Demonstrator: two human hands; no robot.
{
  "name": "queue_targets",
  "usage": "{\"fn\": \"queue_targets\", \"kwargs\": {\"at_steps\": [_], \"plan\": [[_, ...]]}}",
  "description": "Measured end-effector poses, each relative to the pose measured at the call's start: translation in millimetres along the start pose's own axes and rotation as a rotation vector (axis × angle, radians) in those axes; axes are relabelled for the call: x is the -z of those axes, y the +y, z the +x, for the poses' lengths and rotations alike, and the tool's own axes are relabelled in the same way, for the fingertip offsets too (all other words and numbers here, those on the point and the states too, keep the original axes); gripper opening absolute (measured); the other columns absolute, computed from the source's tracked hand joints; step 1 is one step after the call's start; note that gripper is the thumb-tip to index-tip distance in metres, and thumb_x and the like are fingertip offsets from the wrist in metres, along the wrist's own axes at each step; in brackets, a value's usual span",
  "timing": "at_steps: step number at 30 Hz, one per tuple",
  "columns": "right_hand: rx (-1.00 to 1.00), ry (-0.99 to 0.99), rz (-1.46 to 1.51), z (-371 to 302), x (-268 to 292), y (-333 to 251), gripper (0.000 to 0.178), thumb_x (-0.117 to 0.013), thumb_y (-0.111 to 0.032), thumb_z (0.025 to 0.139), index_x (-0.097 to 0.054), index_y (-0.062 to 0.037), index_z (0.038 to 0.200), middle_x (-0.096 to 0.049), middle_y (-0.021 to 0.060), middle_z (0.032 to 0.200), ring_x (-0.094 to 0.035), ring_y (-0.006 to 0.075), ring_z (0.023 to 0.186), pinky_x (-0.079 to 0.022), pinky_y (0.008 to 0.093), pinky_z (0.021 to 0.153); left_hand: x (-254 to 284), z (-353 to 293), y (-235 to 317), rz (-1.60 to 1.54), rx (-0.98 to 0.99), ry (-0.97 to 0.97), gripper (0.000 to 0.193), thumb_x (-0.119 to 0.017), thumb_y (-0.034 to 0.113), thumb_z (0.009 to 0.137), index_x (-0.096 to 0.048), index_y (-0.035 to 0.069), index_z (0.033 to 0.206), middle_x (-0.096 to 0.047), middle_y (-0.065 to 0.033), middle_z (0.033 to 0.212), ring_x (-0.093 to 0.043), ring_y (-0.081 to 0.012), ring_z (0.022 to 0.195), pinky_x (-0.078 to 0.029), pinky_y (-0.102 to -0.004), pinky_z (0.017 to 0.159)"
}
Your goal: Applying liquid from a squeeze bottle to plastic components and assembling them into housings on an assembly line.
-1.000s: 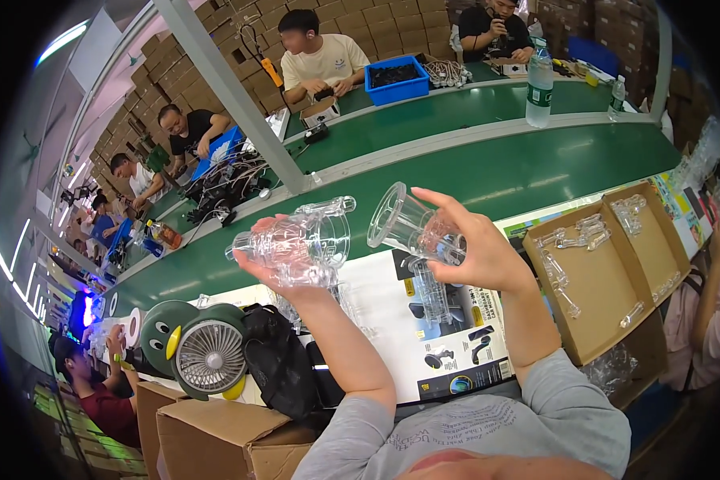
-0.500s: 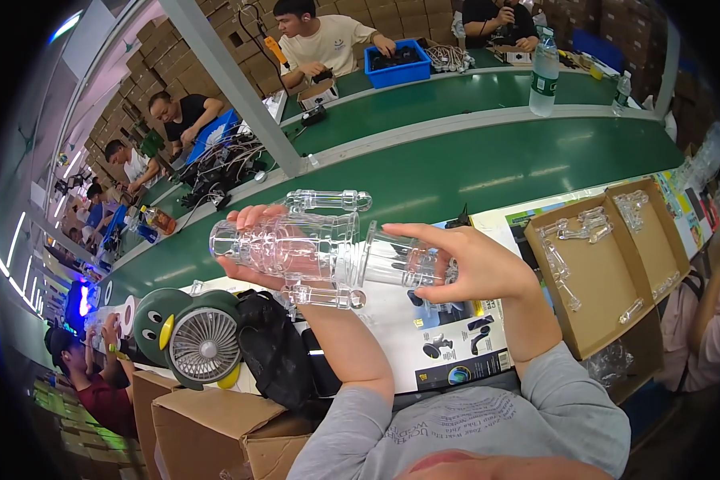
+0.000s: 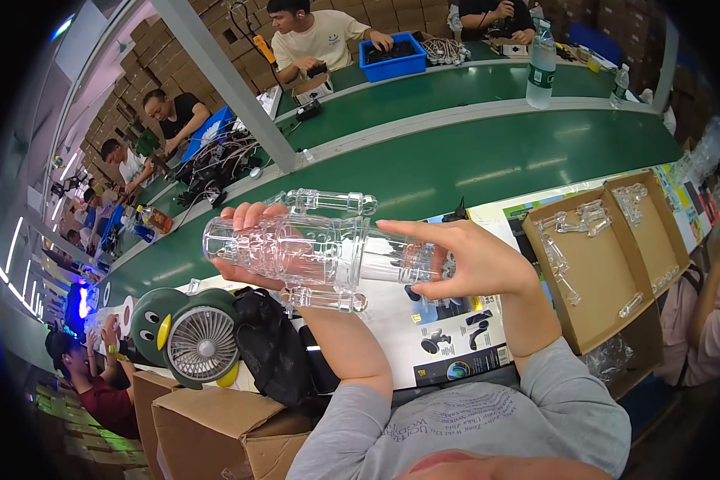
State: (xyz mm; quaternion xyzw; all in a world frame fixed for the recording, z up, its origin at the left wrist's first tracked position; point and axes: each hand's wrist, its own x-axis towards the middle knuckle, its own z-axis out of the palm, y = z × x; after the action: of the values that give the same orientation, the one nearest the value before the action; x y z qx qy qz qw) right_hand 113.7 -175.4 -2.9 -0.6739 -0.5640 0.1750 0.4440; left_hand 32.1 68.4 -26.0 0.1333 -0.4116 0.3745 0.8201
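Note:
My left hand (image 3: 252, 216) is wrapped round a clear plastic rocket-shaped body (image 3: 312, 250), which lies level with its rounded tip to the left. Slim clear tubes (image 3: 332, 202) run along its upper and lower sides. At the body's right end, my right hand (image 3: 476, 260) grips a clear stepped cylinder (image 3: 392, 260) between thumb and fingers. The cylinder's wide end meets the body's open end; how far it sits inside is hard to tell through the clear plastic. Both pieces are held above the white work surface.
A cardboard tray (image 3: 572, 320) with small clear parts lies to the right. On the left stand a green penguin-shaped fan (image 3: 204, 340), a black cloth bag (image 3: 272, 348) and an open carton (image 3: 208, 412). Beyond the green bench (image 3: 456, 160), several co-workers sit; a water bottle (image 3: 541, 68) stands there.
My right hand has brought the stepped cylinder left against the body's open end, closing the gap between them. My left hand still holds the body in nearly the same place.

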Motion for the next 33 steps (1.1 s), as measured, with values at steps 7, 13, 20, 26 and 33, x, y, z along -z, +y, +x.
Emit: {"fn": "queue_targets", "kwargs": {"at_steps": [7, 13, 20, 26, 33], "plan": [[0.003, -0.006, -0.021, 0, -1, 1, 0.077, -0.07, -0.01, 0.063, -0.043, -0.0136, 0.134, -0.064, 0.0118, 0.099, -0.059, 0.0134, 0.053, -0.048, 0.0257, 0.058, 0, -1, -1, 0.01, 0.0, 0.001, 0.05, -0.067, 0.029, 0.076, -0.042, 0.005, 0.112, -0.05, -0.006, 0.095, -0.05, -0.0176, 0.095, -0.038, -0.0405, 0.094], [0.009, -0.006, -0.007, 0, -2, 1, 0.076, -0.07, -0.01, 0.063, -0.044, -0.0139, 0.134, -0.063, 0.0114, 0.098, -0.058, 0.0134, 0.053, -0.048, 0.0258, 0.058, -2, -1, -2, 0.006, 0.002, -0.01, 0.05, -0.067, 0.03, 0.076, -0.041, 0.006, 0.111, -0.049, -0.0053, 0.095, -0.05, -0.0169, 0.095, -0.038, -0.0394, 0.092], [-0.002, 0.003, 0.076, 1, 0, 1, 0.074, -0.07, -0.01, 0.062, -0.047, -0.0123, 0.132, -0.062, 0.009, 0.088, -0.056, 0.0118, 0.052, -0.047, 0.024, 0.056, -7, -1, -7, 0.018, 0.0, 0.002, 0.048, -0.066, 0.031, 0.077, -0.041, 0.006, 0.11, -0.049, -0.0048, 0.094, -0.05, -0.0165, 0.093, -0.039, -0.0396, 0.092], [0.096, 0.002, 0.076, 6, -5, 5, 0.072, -0.072, -0.012, 0.061, -0.049, -0.0118, 0.129, -0.063, 0.0071, 0.083, -0.055, 0.012, 0.052, -0.047, 0.0242, 0.056, -21, -2, 3, 0.075, -0.041, 0.005, 0.051, -0.066, 0.03, 0.077, -0.039, 0.005, 0.111, -0.046, -0.006, 0.093, -0.048, -0.0171, 0.09, -0.037, -0.0377, 0.088], [0.255, 0.133, -0.284, 2, -24, 4, 0.06, -0.076, -0.02, 0.059, -0.055, -0.0105, 0.114, -0.062, 0.0077, 0.079, -0.061, 0.0235, 0.069, -0.049, 0.0316, 0.064, -65, -16, 17, 0.403, -0.106, -0.061, 0.063, -0.072, 0.037, 0.071, -0.037, 0.006, 0.114, -0.043, -0.0059, 0.09, -0.045, -0.0187, 0.084, -0.037, -0.0375, 0.077]]}}
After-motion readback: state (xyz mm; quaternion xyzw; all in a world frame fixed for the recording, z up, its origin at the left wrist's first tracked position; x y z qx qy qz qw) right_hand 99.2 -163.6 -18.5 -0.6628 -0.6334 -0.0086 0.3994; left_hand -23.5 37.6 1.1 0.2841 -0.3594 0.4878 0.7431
